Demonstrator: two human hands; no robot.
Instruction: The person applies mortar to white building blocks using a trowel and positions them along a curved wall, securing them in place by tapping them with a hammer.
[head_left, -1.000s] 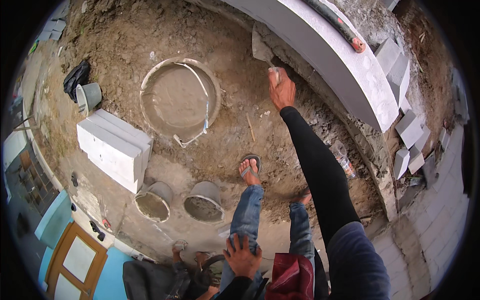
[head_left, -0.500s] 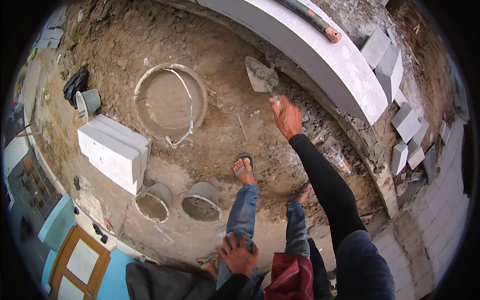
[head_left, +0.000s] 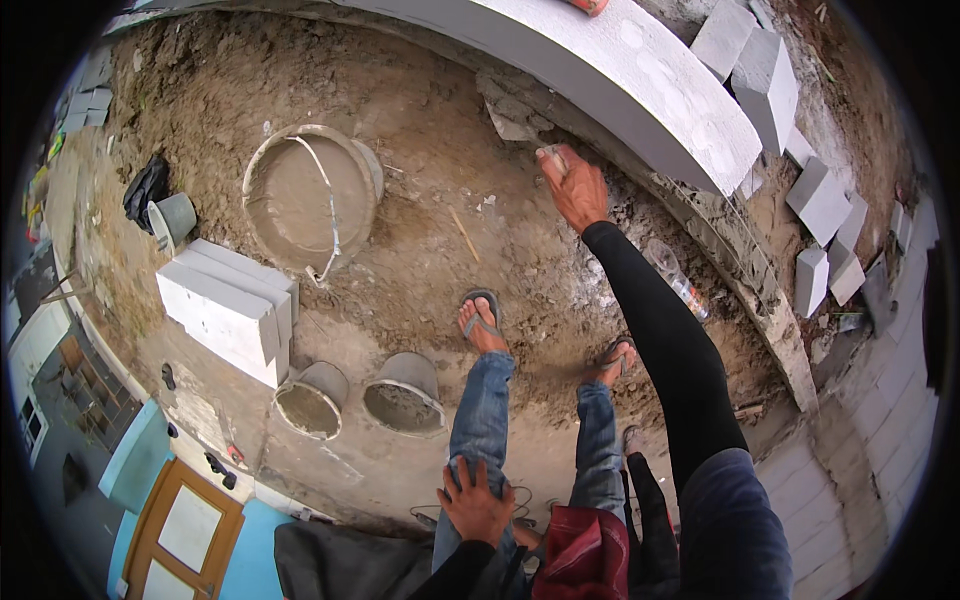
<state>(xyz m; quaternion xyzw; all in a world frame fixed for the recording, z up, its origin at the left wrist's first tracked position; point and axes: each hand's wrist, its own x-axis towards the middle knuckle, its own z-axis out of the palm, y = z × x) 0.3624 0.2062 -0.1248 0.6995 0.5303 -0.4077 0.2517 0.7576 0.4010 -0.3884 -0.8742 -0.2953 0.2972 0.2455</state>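
My right hand is closed around the handle of a trowel, arm stretched out ahead. The trowel's mortar-coated blade lies low along the grey footing beneath the white block wall; I cannot tell whether it touches the footing. My left hand rests with its fingers spread on my left jeans leg, holding nothing. To the left of the trowel stands a large round tub of wet grey-brown mortar, with a thin pale handle across it.
White blocks stand left of the tub, near two mortar-crusted buckets. Farther left are a small bucket and a black plastic bag. A clear bottle lies below my right forearm. Loose blocks lie beyond the wall.
My right hand has moved a little farther forward with the trowel, bringing its blade closer to the footing. The view has shifted slightly. My left hand stays on my leg.
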